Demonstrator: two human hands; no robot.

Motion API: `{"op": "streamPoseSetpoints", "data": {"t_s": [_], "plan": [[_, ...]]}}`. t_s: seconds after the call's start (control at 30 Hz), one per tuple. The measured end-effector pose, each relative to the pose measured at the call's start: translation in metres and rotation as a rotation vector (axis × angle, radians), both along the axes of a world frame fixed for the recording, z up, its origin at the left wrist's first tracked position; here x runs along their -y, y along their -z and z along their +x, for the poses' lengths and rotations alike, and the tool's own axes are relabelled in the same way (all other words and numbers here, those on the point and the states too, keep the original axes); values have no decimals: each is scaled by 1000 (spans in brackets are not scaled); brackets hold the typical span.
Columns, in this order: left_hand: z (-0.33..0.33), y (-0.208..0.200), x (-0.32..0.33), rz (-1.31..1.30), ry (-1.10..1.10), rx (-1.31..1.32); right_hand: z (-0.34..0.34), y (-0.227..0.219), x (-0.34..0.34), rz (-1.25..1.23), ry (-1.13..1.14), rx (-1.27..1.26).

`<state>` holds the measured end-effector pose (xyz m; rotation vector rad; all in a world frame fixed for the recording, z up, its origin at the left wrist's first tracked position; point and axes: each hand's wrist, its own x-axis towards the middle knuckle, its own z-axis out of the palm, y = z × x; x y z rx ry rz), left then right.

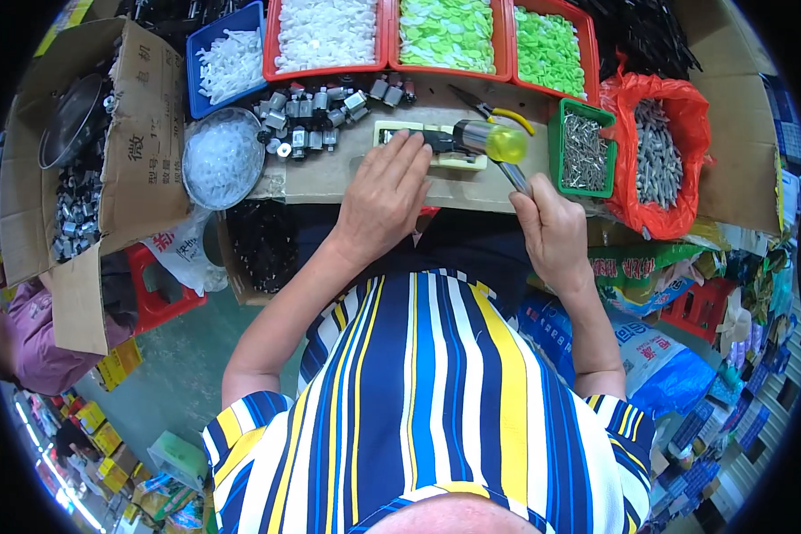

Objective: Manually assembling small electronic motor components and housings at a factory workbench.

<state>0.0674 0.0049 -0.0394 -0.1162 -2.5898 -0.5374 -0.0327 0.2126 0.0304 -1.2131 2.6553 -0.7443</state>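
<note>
My right hand [552,227] is wrapped round the handle of a mallet [478,138] with a metal head and a translucent yellow face. The mallet's head is over the right part of a cream-coloured block [461,164] on the bench. A small black part [436,141] sits on that block, left of the mallet's head. My left hand [387,191] lies with its fingers stretched out and close together, fingertips on the block beside the black part. What is under those fingers is hidden.
Small motors [316,114] lie piled to the left. Behind stand a blue bin [192,76] and red bins [390,66] of white and green plastic pieces. Pliers [498,113], a green tray of metal pins [554,147] and a red bag [627,200] are at right. A carton [147,200] stands left.
</note>
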Motion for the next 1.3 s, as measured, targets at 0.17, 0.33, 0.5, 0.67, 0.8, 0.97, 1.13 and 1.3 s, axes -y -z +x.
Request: {"op": "streamPoseSetpoints", "data": {"t_s": [0.17, 0.33, 0.5, 0.67, 0.8, 0.97, 1.13, 1.3], "plan": [[-19, 0, 2, 3, 2, 23, -2, 16, -5, 186, -9, -19], [-23, 4, 1, -7, 17, 27, -1, -12, -14, -74, 147, 50], [-29, 4, 2, 18, 25, 50, -18, 15, -31, 140, 160, 11], [-33, -2, 9, 20, 64, 54, -63, -15, -70, 12, 424, -128], [-37, -5, 8, 104, 78, 90, -131, -1, -131, 125, 570, -472], [-45, -27, 12, 401, 58, 85, -169, 21, -176, 292, 613, -563], [-42, -54, 23, 1095, 93, 75, -139, -6, -115, 53, 433, -569], [-31, -41, 24, 1065, 122, -13, -85, -9, -27, -103, 51, -441]]}}
